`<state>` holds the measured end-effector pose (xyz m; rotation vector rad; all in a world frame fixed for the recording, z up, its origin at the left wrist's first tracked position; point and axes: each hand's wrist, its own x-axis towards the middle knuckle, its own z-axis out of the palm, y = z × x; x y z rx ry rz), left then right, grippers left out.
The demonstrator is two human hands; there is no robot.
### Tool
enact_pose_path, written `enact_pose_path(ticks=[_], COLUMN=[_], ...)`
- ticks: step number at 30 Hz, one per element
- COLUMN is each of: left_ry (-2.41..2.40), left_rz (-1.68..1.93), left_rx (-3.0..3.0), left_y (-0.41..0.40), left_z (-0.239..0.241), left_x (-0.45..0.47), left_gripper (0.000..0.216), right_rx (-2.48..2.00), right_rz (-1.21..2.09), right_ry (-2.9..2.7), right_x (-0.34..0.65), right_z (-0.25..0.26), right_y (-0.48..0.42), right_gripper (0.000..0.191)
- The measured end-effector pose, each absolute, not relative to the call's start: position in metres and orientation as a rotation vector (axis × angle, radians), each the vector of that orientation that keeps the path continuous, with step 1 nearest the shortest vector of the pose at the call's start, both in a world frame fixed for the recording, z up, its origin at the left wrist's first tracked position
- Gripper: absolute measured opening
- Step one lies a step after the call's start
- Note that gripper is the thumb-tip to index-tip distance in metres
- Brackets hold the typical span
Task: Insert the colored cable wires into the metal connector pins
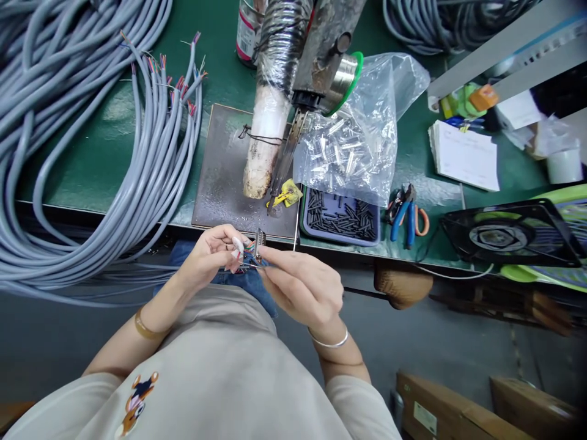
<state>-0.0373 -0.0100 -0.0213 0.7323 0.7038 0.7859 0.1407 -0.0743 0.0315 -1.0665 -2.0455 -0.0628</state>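
Note:
Close to my body, just below the bench edge, my left hand (211, 255) is closed around thin coloured wires (248, 249), with something white at its fingertips. These wires run to a metal multi-pin connector (260, 243), which stands on edge between my two hands. My right hand (302, 284) pinches the connector at its lower part. A thin shiny sliver shows under the right fingertips; I cannot tell whether it is a tool or a wire. Above the hands, a soldering iron (285, 159) points down at a yellow sponge-like piece (288, 193).
Grey cables (151, 159) with stripped ends fill the left. A wrapped duct (266, 134) hangs above a dark board (220, 165). Rightward are a solder spool (343, 84), a bag of clear tubes (348, 146), a purple tray (339, 237) of black pieces, pliers (403, 214) and a fan (509, 235).

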Motion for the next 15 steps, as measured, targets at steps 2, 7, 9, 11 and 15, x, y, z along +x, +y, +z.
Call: enact_pose_path(ticks=[2, 7, 9, 11, 15], left_ry=[0.709, 0.720, 0.768, 0.843, 0.972], left_rz=[0.793, 0.817, 0.808, 0.807, 0.894], left_rx=[0.732, 0.751, 0.811, 0.880, 0.998], left_y=[-0.010, -0.010, -0.011, -0.012, -0.014], left_z=[-0.021, -0.021, -0.018, -0.014, -0.005], left_x=[-0.037, -0.036, -0.034, -0.030, -0.019], left_gripper=[0.035, 0.034, 0.033, 0.030, 0.022], right_rx=[-1.056, -1.210, -1.293, -1.344, -1.365], right_rz=[-0.083, -0.049, 0.025, 0.077, 0.037], right_ry=[-2.106, -1.965, -1.828, -1.697, -1.600], right_x=[0.139, 0.140, 0.140, 0.139, 0.136], right_z=[0.031, 0.019, 0.009, -0.001, -0.019], right_y=[-0.073, -0.069, -0.067, -0.065, -0.063], right_gripper=[0.017, 0.016, 0.016, 0.017, 0.016])
